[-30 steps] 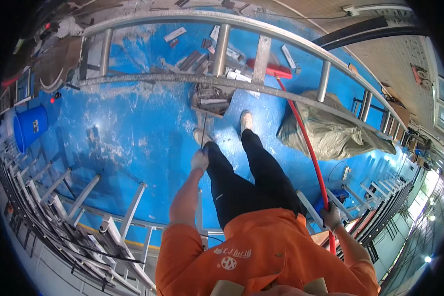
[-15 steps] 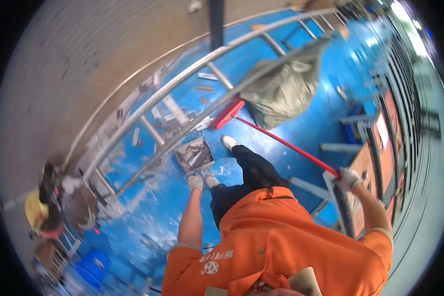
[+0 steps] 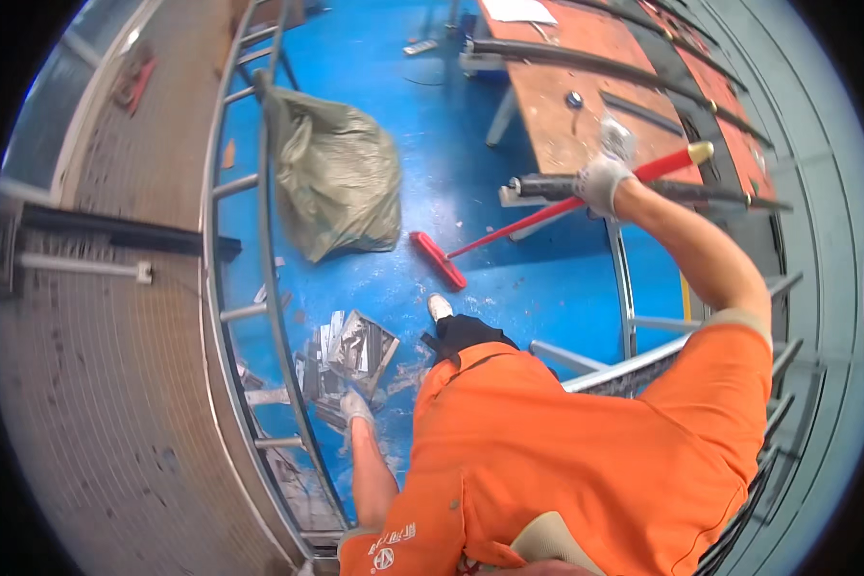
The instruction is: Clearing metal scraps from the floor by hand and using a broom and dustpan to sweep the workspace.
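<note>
My right hand (image 3: 602,186), in a whitish glove, is closed around the red handle of a broom (image 3: 516,230) near its upper end. The broom's red head (image 3: 438,260) rests on the blue floor ahead of my shoe. My left hand (image 3: 357,407), also gloved, reaches low and grips the near edge of a square, shallow dustpan (image 3: 390,359). Its fingers are partly hidden. Grey and white strips and scraps (image 3: 355,344) lie in the pan. More flat offcuts (image 3: 314,370) are on the floor just left of it.
A long metal ladder (image 3: 268,240) lies along my left, beside a ribbed brown wall or shutter (image 3: 125,384). A large olive sack (image 3: 341,182) bulges against it. A workbench with a reddish-brown top (image 3: 557,106) and dark bars stands ahead on the right. Metal legs (image 3: 566,357) jut out near my right side.
My view has turned to the right. The broom head has moved away from the ladder and scraps, onto floor nearer the bench. My right arm is raised higher; the left hand stays at the dustpan.
</note>
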`<state>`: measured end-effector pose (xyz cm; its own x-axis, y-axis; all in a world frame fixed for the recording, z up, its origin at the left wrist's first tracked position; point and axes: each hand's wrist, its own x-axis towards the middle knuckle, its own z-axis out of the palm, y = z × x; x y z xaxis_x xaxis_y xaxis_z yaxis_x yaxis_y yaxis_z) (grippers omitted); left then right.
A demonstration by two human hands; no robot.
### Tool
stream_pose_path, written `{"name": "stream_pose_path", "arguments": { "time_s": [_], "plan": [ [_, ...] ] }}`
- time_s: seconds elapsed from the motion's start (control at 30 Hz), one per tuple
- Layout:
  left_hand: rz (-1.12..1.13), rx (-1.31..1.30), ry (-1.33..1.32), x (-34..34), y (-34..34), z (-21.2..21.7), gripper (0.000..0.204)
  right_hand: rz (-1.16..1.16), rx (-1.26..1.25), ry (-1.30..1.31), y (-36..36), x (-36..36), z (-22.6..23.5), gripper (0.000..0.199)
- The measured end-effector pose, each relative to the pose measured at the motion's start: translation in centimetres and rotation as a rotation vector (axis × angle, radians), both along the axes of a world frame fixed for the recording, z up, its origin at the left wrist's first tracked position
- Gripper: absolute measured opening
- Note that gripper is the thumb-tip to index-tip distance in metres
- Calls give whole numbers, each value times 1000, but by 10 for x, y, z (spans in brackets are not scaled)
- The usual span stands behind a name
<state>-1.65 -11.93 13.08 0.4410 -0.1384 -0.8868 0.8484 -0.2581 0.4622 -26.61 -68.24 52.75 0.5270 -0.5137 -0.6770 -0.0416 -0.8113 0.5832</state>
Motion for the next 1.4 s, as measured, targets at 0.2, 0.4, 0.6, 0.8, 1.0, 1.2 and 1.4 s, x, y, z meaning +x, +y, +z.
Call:
{"name": "stream_pose_path", "arguments": {
  "time_s": [0.2,0.4,0.6,0.8,1.0,1.2,1.4],
  "plan": [
    [-188,165,-164,34,-96,53,41,-89,105,37,-41,-52,26,14],
    [-249,121,-126,60,-169,110,39,5,103,-113,-90,-92,-11,16],
    [-317,-19,-109,57,-258,148,36,237,-40,-39,-157,-141,-123,21],
    [-386,-82,-118,49,-347,229,39,182,-365,-93,-159,-110,-129,25],
    [-332,-256,-11,53,-407,238,37,151,-79,-782,-114,-77,-133,27],
    [-195,-459,126,27,-484,265,32,-758,1081,-1502,34,107,-174,65],
    [-303,-595,143,46,-547,259,34,-1247,1158,-1914,16,176,-243,56]
  ]
}}
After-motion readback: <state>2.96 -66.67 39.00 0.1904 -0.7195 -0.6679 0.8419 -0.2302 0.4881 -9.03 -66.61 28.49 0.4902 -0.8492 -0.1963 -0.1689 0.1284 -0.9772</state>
